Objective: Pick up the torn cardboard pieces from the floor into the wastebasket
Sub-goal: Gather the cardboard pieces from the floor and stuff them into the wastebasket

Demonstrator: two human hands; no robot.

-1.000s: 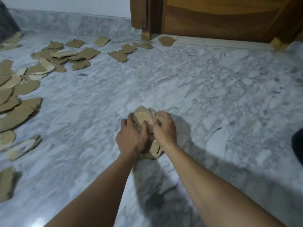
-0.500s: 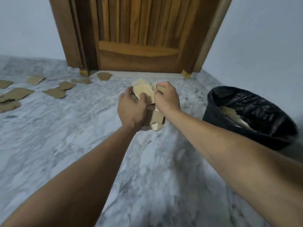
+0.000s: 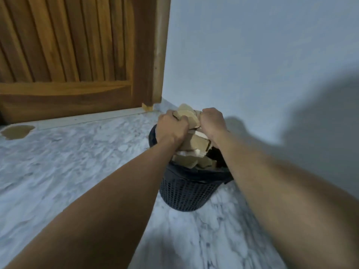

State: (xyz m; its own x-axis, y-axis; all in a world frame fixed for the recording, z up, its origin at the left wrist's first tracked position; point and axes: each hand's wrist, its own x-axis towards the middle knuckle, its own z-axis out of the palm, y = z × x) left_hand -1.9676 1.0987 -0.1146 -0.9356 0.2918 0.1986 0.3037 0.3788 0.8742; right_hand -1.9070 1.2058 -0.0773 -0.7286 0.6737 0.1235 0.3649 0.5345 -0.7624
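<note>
Marble floor, corner by wooden door | left hand + right hand clamp cardboard bundle over black mesh wastebasket | not released | basket holds scraps | one torn piece left near door

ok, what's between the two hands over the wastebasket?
Head view: a bundle of torn cardboard pieces clamped between left hand and right hand, above the wastebasket.

I see open marble floor left of the wastebasket, wall close behind and right, door back left, basket mouth crowded with cardboard pieces, one scrap by the door
</note>
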